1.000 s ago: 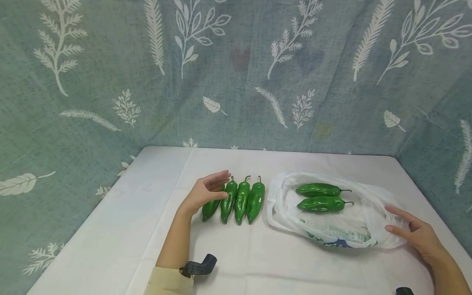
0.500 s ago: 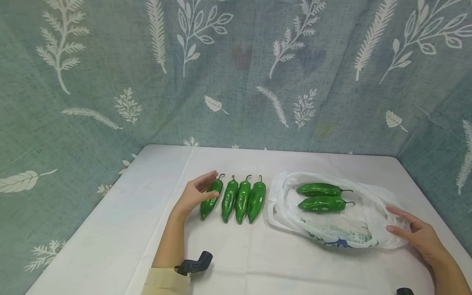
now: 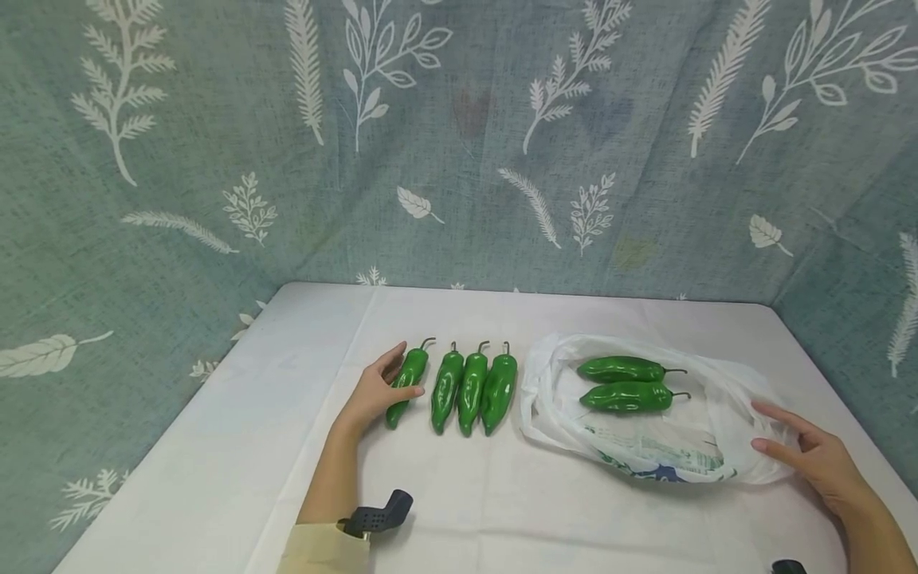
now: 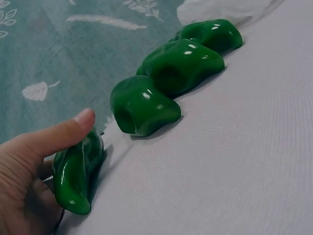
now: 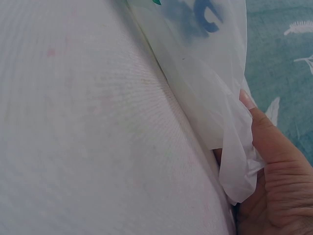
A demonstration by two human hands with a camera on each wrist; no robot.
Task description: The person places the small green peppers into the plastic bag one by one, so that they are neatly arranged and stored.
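My left hand (image 3: 374,395) is at the leftmost long green pepper (image 3: 412,368) of a row on the white table. In the left wrist view, the thumb lies across this green pepper (image 4: 73,178), with the other fingers curled behind it. Beside it lie three more peppers (image 3: 471,395), side by side with stems pointing away. My right hand (image 3: 817,458) holds the right end of a white plastic bag (image 3: 746,454), its thumb at the bag's edge. Two green peppers (image 3: 624,396) rest in the bag's wide mouth. In the right wrist view, the bag (image 5: 205,98) covers part of the fingers.
A white cloth covers the table (image 3: 502,510). Behind and at the sides hangs a green-grey curtain (image 3: 459,199) with white leaf prints. A dark wrist mount (image 3: 383,514) sticks out from my left forearm.
My left hand has moved left from above the peppers and lowered around the leftmost one, which has shifted slightly left. The right hand and the bag have stayed still.
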